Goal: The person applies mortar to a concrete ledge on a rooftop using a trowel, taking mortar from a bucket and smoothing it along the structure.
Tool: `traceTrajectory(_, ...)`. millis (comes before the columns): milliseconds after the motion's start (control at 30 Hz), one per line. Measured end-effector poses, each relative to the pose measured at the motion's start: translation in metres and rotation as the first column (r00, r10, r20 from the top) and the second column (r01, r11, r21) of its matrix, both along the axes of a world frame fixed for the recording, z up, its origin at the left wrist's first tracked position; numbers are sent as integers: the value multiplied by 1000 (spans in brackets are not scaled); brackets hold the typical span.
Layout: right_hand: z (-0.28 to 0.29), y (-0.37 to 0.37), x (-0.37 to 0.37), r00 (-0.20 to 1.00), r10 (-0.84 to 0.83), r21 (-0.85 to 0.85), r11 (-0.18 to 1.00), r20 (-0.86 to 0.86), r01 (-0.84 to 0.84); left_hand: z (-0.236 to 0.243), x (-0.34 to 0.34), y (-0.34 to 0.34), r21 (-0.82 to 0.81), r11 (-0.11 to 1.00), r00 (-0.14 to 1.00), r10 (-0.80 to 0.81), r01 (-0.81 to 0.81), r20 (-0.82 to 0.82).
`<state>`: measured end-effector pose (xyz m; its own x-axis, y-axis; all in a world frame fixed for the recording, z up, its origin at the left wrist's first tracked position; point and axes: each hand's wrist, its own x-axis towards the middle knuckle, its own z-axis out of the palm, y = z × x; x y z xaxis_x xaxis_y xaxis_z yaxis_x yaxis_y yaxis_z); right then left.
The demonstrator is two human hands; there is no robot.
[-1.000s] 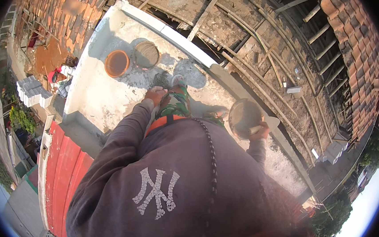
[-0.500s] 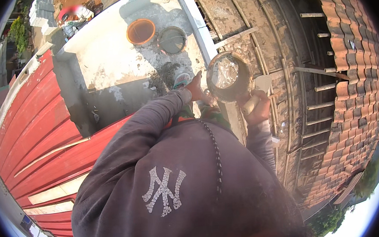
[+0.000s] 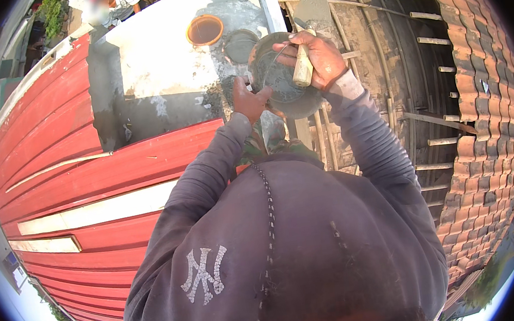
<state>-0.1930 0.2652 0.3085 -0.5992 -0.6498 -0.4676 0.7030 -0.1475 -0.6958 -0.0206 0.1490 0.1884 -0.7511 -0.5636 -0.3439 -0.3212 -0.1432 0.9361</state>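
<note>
My right hand (image 3: 325, 61) grips a trowel (image 3: 311, 8) by its pale handle, its broad grey blade angled upward; the bucket's thin wire handle runs by these fingers. Below it hangs a round, cement-stained bucket (image 3: 292, 103) with grey residue inside. My left hand (image 3: 250, 100) is at the bucket's left side, thumb and fingers apart; whether it touches the rim I cannot tell. Beyond them on the pale concrete surface (image 3: 159, 65) stand an orange tub (image 3: 204, 30) and a grey bucket (image 3: 240, 46).
Red roofing sheets (image 3: 56, 146) with loose boards (image 3: 92, 209) lie left. On the right are a bamboo-battened roof (image 3: 369, 49), open gaps with protruding poles, and clay tiles (image 3: 483, 124). A white parapet edge (image 3: 269, 2) borders the concrete. Another person (image 3: 121, 2) is beyond its far left corner.
My right hand has risen with the trowel and bucket to the upper middle. My left hand has moved up beside the bucket. The view has shifted, showing more red roofing.
</note>
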Motion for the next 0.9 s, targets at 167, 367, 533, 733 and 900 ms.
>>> traceTrajectory(167, -48, 15, 19, 932, 196, 426, 904, -305, -50, -72, 24, 12, 38, 968, 969, 246, -247, 19)
traceTrajectory(367, -169, 129, 82, 811, 516, 746, 647, -276, -158, -129, 51, 14, 34, 965, 929, 240, -260, 283)
traceTrajectory(533, -296, 148, 97, 346, 907, 962, 270, -240, -40, -195, 61, 2, 79, 965, 930, 218, -252, 297)
traceTrajectory(733, -392, 59, 83, 450, 893, 978, 119, -30, -169, -264, 41, 0, -149, 987, 966, 86, -50, 245)
traceTrajectory(900, -442, 63, 110, 510, 856, 944, 228, -79, -237, -340, 49, -10, -39, 999, 947, 25, -14, 321)
